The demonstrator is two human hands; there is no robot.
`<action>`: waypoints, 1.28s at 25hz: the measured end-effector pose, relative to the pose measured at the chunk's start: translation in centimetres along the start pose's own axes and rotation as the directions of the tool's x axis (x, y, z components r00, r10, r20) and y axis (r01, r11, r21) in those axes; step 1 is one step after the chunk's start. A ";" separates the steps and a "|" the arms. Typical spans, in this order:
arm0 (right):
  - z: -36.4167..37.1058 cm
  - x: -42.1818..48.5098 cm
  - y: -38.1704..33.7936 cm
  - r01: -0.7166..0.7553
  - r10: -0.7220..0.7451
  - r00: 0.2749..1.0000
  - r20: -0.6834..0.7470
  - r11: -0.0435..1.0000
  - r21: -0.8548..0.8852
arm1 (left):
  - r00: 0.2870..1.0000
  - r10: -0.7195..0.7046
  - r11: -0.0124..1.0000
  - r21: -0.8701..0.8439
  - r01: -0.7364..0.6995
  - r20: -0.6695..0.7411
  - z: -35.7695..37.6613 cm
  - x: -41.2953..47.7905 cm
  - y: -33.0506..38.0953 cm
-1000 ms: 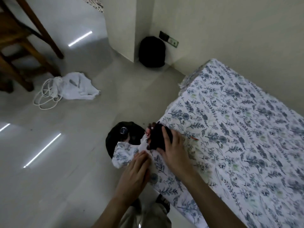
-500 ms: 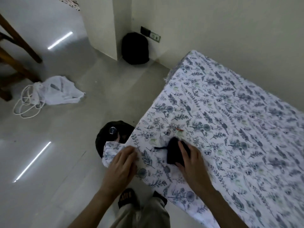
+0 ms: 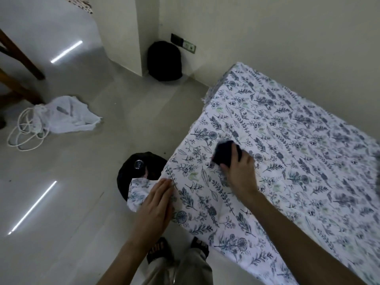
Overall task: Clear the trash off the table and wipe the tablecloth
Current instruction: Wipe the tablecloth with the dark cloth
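Observation:
A white tablecloth (image 3: 308,161) with a blue leaf print covers the table on the right. My right hand (image 3: 239,169) presses a dark wiping cloth (image 3: 224,153) onto the tablecloth a little in from the near left corner. My left hand (image 3: 156,200) lies flat with fingers together on the hanging corner of the tablecloth, pinning it. Just beyond that corner a black trash bag (image 3: 131,171) stands open on the floor with a clear bottle top showing inside.
A white bag with a coil of white cord (image 3: 59,118) lies on the floor at left, beside dark wooden furniture legs (image 3: 20,58). A black backpack (image 3: 164,60) leans in the wall corner below a socket. My sandalled feet (image 3: 176,249) stand at the table's near edge.
My right hand has slid the dark cloth from the table's corner edge inward and to the right across the tablecloth. My left hand stays on the hanging corner.

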State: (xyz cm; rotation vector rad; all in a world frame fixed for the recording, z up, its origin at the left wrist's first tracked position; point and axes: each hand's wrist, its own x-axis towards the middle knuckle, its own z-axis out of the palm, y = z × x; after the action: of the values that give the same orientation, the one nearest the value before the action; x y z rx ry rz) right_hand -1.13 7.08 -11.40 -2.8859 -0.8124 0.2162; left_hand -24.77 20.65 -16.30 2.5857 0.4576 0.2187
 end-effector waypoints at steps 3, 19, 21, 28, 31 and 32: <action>1.1 -0.1 -8.3 0.227 -0.228 0.972 0.056 0.973 0.029 | 1.000 -0.029 1.000 -0.010 0.029 0.004 0.0 -0.6 0.1; -1.1 -13.1 14.3 -0.240 0.234 0.969 -0.081 0.968 -0.077 | 1.000 0.026 1.000 0.006 -0.026 -0.002 0.3 0.7 2.9; -1.1 -15.3 16.3 -0.392 0.387 0.913 -0.130 0.920 -0.017 | 0.993 0.102 0.995 -0.005 -0.102 0.052 1.4 1.9 5.4; -0.6 -18.8 16.6 -0.307 0.314 0.944 -0.102 0.949 0.073 | 0.899 0.375 0.927 -0.071 -0.369 0.224 9.1 5.3 19.0; -0.2 -22.1 21.0 -0.230 0.236 0.967 -0.099 0.971 0.063 | 0.882 0.408 0.912 -0.070 -0.403 0.238 12.3 5.7 25.3; -0.1 -23.3 22.8 -0.225 0.230 0.967 -0.107 0.973 0.056 | 0.873 0.424 0.905 -0.074 -0.419 0.242 13.2 5.6 27.2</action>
State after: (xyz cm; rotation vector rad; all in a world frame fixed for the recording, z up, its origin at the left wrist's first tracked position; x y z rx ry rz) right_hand -9.25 -24.48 -12.78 -2.9149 -0.4503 0.0910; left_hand -8.80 -5.54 -13.63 2.6159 -0.2087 0.0362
